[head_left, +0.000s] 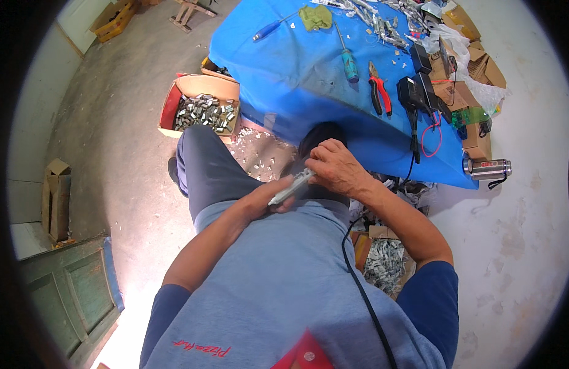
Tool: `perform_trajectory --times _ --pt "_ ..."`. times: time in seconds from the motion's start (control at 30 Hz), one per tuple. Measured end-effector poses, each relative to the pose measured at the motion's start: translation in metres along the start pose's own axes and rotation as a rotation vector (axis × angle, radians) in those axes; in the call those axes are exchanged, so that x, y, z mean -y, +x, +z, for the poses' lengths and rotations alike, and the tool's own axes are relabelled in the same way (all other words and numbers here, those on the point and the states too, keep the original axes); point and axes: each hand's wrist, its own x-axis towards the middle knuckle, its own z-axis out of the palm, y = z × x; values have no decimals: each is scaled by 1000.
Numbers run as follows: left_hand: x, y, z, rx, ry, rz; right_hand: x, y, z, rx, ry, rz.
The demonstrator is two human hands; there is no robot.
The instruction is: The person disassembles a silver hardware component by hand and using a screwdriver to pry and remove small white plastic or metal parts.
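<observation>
Over my lap, my left hand [267, 198] is closed around a slim, pale grey, elongated piece [290, 188], whose exact kind I cannot make out. It lies tilted, its upper end toward my right hand [337, 168]. The fingers of that hand are bent and pressed together at this upper end, hiding part of it. On the blue-covered table ahead lie red-and-black pliers [379, 91], a screwdriver with a teal handle [349, 65] and another with a blue handle [267, 31].
An open cardboard box [234, 97] of small metallic pieces stands left of the table [321, 92]. Black power adapters [413, 92] with cables, a green cloth [315, 18] and a steel flask [490, 168] sit on or beside the table. A box of silvery scraps [384, 264] is by my right side.
</observation>
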Motion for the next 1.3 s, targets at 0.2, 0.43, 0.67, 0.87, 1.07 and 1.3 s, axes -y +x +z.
perform_trajectory --times 0.2,0.43,0.67,0.87,1.07,1.3 --pt "-4 0 2 3 82 61 1 -7 -13 230 16 40" --pt "-13 -4 5 109 160 87 -5 -15 -24 366 335 219" --pt "-10 -2 1 145 206 59 -10 -14 -15 353 811 553" --pt "-8 -2 2 122 204 70 1 -8 -19 393 871 748" --pt "-5 5 8 -27 411 -8 11 -7 -18 421 695 715" --pt "4 12 15 -120 801 69 21 7 -25 729 485 686"
